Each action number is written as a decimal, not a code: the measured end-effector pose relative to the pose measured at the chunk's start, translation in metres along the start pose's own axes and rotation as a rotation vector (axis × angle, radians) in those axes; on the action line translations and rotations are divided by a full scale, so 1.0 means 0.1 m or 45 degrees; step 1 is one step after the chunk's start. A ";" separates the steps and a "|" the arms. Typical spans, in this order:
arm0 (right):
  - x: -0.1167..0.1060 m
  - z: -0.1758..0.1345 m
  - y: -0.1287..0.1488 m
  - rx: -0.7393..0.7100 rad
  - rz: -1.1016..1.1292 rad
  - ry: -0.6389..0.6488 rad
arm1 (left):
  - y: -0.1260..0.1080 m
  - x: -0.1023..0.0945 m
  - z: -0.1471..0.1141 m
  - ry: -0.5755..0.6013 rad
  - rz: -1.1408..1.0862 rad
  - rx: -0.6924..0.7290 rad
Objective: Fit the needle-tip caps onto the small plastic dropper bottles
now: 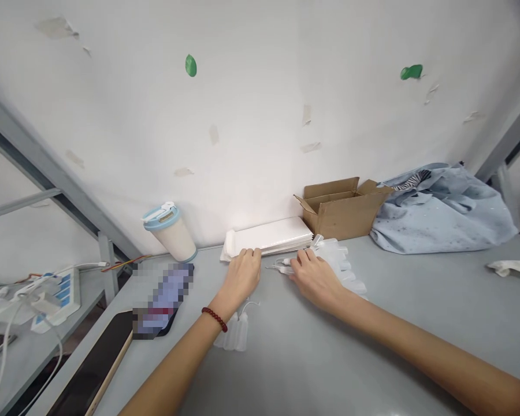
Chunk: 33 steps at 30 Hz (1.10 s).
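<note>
My left hand (244, 270), with a dark red bead bracelet (215, 318) on its wrist, is curled closed at the front edge of a white stack of flat sheets or packets (271, 236). What its fingers hold, if anything, is hidden. Over a pile of translucent white plastic tubes (338, 260), my right hand (315, 276) is closed on a tube (285, 269) whose thin cord points left. Beside my left wrist, several similar tubes (238, 334) with thin cords lie side by side on the grey table (294, 364), partly covered by the forearm.
An open cardboard box (344, 215) stands against the wall, left of a light blue cloth bundle (446, 214). At left are a lidded cup (171, 234), a dark phone (95, 358) and a pixelated device (167, 300). A power strip (65, 294) with cables sits beyond the table's left edge.
</note>
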State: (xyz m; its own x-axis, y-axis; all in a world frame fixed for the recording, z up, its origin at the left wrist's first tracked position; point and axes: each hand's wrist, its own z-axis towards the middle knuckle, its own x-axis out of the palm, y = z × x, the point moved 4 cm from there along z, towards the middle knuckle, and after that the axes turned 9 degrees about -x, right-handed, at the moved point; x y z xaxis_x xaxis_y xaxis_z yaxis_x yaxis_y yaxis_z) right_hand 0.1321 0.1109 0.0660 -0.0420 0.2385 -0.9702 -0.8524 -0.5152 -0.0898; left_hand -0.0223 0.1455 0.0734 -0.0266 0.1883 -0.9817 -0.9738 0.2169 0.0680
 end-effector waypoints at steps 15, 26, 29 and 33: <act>-0.12 -0.16 0.51 -0.338 0.154 0.003 | 0.09 0.06 -0.02 0.163 -0.022 0.008; -0.15 -0.39 1.02 -0.571 0.449 0.102 | 0.32 -0.11 -0.10 0.195 -0.012 -0.051; -0.08 -0.41 1.02 -0.566 0.494 0.101 | 0.28 -0.08 -0.07 0.195 -0.040 0.000; 0.03 -0.43 1.00 -0.552 0.580 0.042 | 0.25 -0.05 -0.02 0.204 -0.089 0.025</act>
State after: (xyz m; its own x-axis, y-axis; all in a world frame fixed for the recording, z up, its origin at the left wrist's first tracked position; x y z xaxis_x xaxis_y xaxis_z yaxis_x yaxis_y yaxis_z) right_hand 0.0697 0.0247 0.0441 -0.3288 -0.1057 -0.9385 -0.4633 -0.8478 0.2579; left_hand -0.0473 0.1486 0.0797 0.0041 0.0173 -0.9998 -0.9701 0.2428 0.0002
